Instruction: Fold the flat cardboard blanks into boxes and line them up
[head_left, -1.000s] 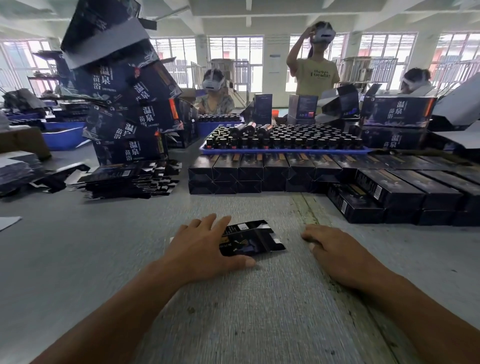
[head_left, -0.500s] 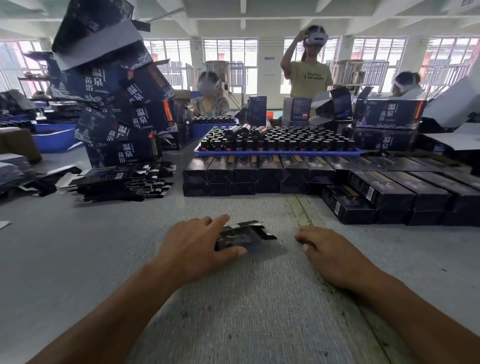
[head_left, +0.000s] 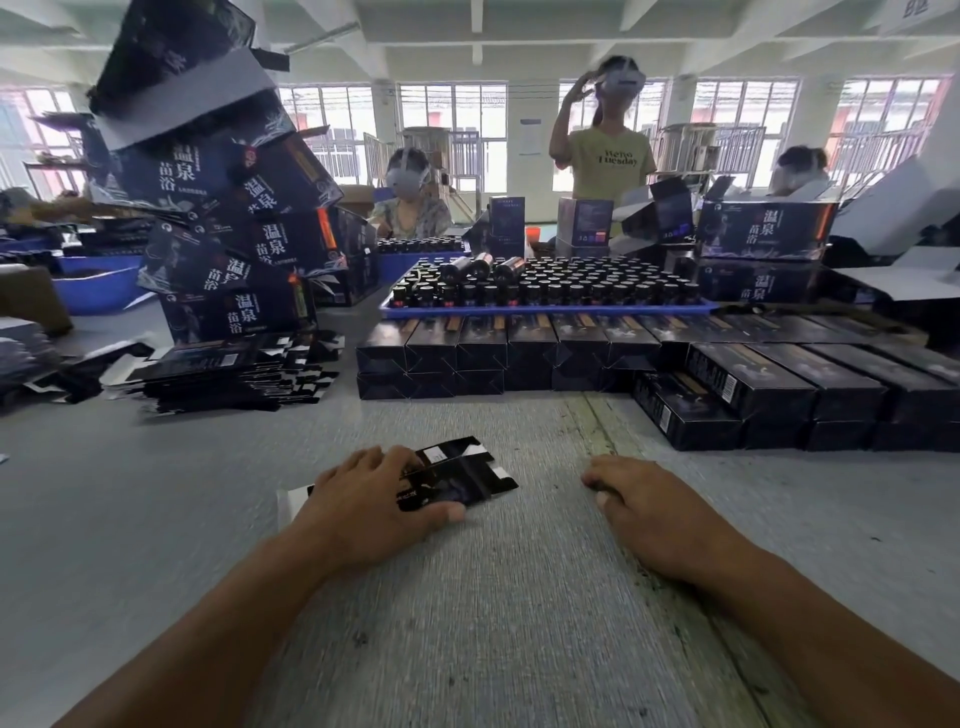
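A blue tray (head_left: 545, 307) of dark bottles (head_left: 561, 288) stands far on the table (head_left: 156, 509). Behind it, three people wear headsets; one (head_left: 605, 156) stands.

the flat blank (head_left: 457, 478) is black with white patches and a pale print. the folded boxes (head_left: 519, 353) are black with thin tan stripes. the tray (head_left: 545, 307) is blue, the big cartons (head_left: 239, 312) navy with white characters, and the table (head_left: 493, 623) grey.
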